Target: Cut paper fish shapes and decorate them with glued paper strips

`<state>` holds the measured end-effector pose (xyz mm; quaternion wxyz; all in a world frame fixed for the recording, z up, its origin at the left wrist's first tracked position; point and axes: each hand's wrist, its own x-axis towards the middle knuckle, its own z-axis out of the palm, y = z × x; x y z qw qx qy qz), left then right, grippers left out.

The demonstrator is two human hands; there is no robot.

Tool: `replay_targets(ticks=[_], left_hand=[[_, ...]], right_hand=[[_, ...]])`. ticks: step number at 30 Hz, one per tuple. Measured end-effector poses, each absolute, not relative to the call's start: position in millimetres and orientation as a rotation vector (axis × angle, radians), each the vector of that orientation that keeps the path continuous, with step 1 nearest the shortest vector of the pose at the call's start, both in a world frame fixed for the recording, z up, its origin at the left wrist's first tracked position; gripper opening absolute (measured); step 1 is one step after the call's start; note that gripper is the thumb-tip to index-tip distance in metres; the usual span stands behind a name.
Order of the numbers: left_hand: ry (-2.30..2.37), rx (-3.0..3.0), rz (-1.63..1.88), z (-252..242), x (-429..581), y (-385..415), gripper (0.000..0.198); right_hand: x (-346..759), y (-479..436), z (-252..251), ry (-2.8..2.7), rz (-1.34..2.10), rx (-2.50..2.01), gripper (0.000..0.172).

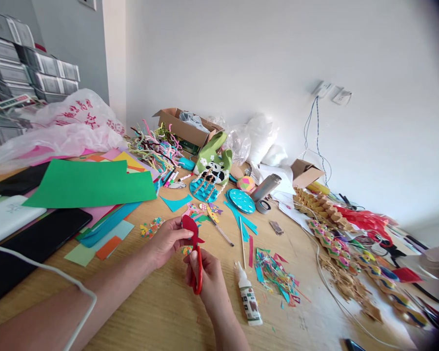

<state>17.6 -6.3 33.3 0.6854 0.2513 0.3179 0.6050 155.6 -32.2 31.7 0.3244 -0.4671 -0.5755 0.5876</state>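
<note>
My left hand [170, 239] pinches a small piece of dark red paper [189, 224] between thumb and fingers, above the wooden table. My right hand [208, 273] is closed round the handles of red scissors [198, 275]. The scissor blades meet the lower part of the paper, and fingers and paper partly hide them. Little multicoloured paper cut-outs [151, 227] lie just left of my left hand. A white glue bottle [249, 300] stands to the right of my right hand, close to a heap of colourful paper scraps [274, 273].
Green paper sheets [91, 183] cover other coloured sheets at left, beside a black phone-like slab [40, 248]. A white cable [58, 265] crosses near my left forearm. Toward the wall are pipe cleaners [153, 146], a green felt bag [212, 161] and a metal cylinder [267, 187].
</note>
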Motion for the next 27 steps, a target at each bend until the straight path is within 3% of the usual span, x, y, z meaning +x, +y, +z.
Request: replay_targets(ticks=[27], left_hand=[[0.720,0.566,1.338,33.8,17.8,-6.8,0.018]], right_hand=[[156.8,-33.5,34.7,-1.501,1.594,-1.170,0.061]])
